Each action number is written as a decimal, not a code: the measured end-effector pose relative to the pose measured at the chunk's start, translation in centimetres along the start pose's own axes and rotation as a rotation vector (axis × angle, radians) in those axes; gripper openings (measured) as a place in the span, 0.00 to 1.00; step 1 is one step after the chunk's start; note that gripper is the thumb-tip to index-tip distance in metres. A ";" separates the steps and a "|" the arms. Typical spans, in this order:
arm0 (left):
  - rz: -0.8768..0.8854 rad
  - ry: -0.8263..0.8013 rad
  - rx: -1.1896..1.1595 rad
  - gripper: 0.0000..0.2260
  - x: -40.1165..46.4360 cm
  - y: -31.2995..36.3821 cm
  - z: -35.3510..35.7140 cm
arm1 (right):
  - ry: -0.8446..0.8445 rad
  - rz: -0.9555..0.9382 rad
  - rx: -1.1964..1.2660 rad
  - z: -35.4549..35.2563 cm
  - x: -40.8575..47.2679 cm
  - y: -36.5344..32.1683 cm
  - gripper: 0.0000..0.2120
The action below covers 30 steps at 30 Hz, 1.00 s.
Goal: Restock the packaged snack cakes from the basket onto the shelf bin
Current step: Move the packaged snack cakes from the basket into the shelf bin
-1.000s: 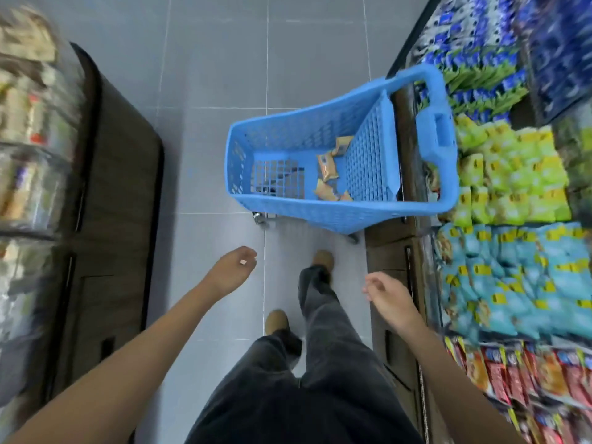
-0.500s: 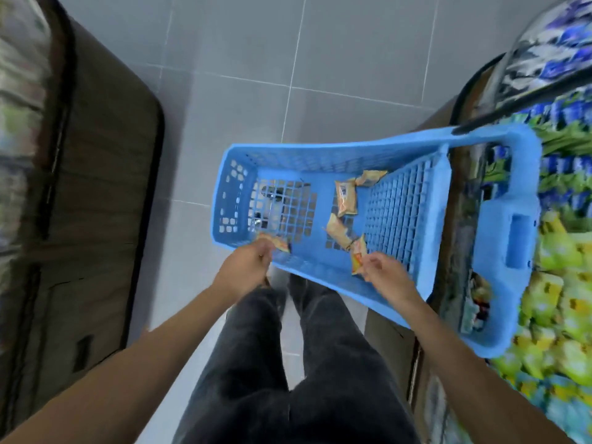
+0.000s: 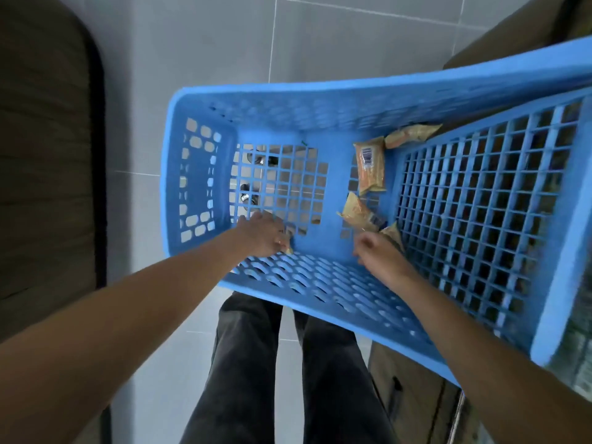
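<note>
The blue plastic basket (image 3: pixel 320 91) fills the middle of the view, and both my hands reach inside it. Three orange snack cake packets lie loose on its floor: one flat (image 3: pixel 370 165), one by the far wall (image 3: pixel 411 134), one nearer (image 3: pixel 357 211). My left hand (image 3: pixel 262 233) curls over a packet at the near left; only the corner of that packet (image 3: pixel 288 250) shows. My right hand (image 3: pixel 378 251) pinches another packet (image 3: pixel 392 233) beside the basket's inner grid wall. The shelf bin is out of view.
A dark wooden cabinet (image 3: pixel 45 155) stands along the left. Grey floor tiles (image 3: pixel 198 43) lie beyond the basket. My legs in dark trousers (image 3: pixel 288 379) are below it. A blurred strip of shelf (image 3: pixel 576 363) shows at the right edge.
I have bent down over the basket, which now looks much larger. Both hands went from hanging free above the floor into the basket and closed on packets.
</note>
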<state>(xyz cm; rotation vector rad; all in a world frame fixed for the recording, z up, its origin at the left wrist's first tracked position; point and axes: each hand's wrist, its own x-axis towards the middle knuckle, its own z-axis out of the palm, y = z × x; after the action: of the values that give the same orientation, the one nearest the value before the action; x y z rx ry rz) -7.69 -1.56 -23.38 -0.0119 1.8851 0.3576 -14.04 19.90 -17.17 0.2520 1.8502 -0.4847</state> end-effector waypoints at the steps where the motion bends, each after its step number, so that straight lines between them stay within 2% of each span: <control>1: -0.012 -0.019 -0.028 0.24 0.6 -0.5 0.3 | -0.017 0.008 0.008 0.5 0.5 0.0 0.12; 4: 0.022 0.000 -0.116 0.26 1.4 -1.9 0.7 | -0.036 0.016 0.021 1.8 1.7 -0.1 0.09; 7: 0.056 0.126 -0.173 0.20 1.4 -2.5 0.5 | -0.045 -0.003 0.012 2.3 2.0 -0.5 0.09; 9: 0.048 0.159 -0.307 0.14 1.0 -2.5 0.1 | -0.059 -0.015 0.037 2.3 1.9 -0.9 0.09; 10: 0.038 0.164 -0.465 0.11 0.6 -2.4 -0.3 | -0.063 -0.021 0.065 2.3 1.7 -1.0 0.10; 12: 0.013 0.099 -0.975 0.06 -0.6 -1.6 -1.5 | -0.048 -0.054 0.120 2.2 1.3 -1.4 0.10; 14: 0.052 -0.119 -1.434 0.07 -1.8 -0.9 -2.8 | -0.018 -0.124 0.201 1.9 0.7 -2.0 0.14; 16: 0.133 -0.287 -1.593 0.13 -2.5 -0.4 -3.5 | -0.054 -0.184 0.365 1.2 0.0 -2.8 0.20; 17: 0.166 -0.341 -1.598 0.15 -2.7 0.0 -3.8 | -0.100 -0.207 0.447 0.7 -0.4 -3.2 0.22; 19: 0.190 -0.421 -1.576 0.16 -2.9 1.0 -4.2 | -0.169 -0.240 0.519 0.0 -1.1 -3.3 0.18; 23: 0.109 -0.477 -1.516 0.15 -2.5 3.7 -4.7 | -0.032 -0.239 0.353 -1.4 -2.3 -1.9 0.10; 25: -0.006 -0.319 -1.383 0.13 -1.4 5.2 -4.6 | 0.058 -0.165 0.438 -1.9 -3.0 -0.4 0.06; 27: -0.081 -0.024 -1.129 0.09 0.0 6.4 -4.4 | 0.160 -0.029 0.550 -2.4 -3.6 1.2 0.06; 28: -0.073 0.123 -0.998 0.08 0.7 6.9 -4.3 | 0.208 0.044 0.603 -2.6 -3.8 2.0 0.07; 30: 0.044 0.318 -0.710 0.09 1.8 7.8 -4.3 | 0.292 0.161 0.666 -2.9 -4.2 3.2 0.10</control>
<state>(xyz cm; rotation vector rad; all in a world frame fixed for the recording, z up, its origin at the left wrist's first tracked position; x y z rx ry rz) -13.73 5.14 -21.92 -0.5307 1.9727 1.0896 -13.86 24.32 -13.04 0.9542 1.8718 -0.9833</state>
